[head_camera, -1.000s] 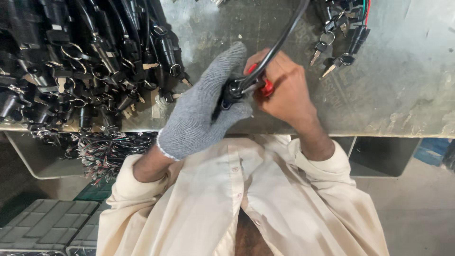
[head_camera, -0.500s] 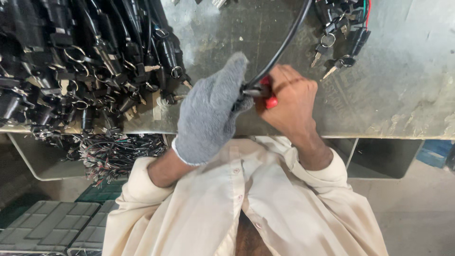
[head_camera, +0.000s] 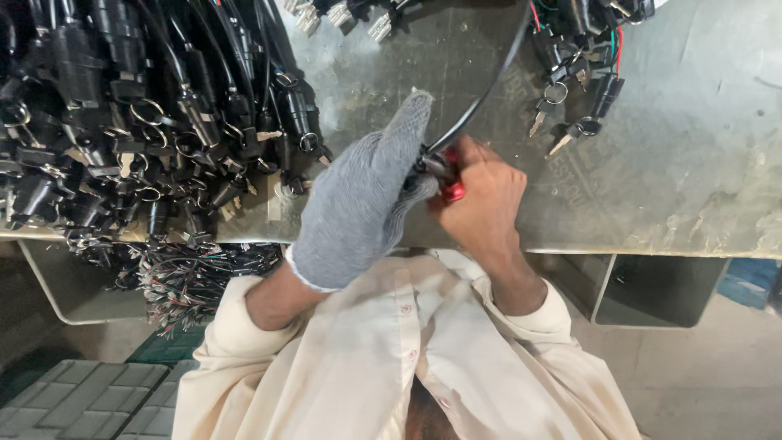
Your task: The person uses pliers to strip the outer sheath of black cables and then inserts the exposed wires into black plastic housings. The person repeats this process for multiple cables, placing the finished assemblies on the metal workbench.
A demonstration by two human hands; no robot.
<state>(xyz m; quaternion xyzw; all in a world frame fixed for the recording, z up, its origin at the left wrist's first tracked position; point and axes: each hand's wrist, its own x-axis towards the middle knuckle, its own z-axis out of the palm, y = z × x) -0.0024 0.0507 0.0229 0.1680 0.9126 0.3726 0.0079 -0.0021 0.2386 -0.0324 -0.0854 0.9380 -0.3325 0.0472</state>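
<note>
Hands meet at the near edge of the grey metal table, the gloved left hand curled round a black cable and the bare right hand clenched on a red-handled tool, with a heap of black keyed switches lying far left.

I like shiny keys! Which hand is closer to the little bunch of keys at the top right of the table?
Right. The bare right hand sits just below-left of the keys; the gloved left hand is farther left, beyond it.
</note>
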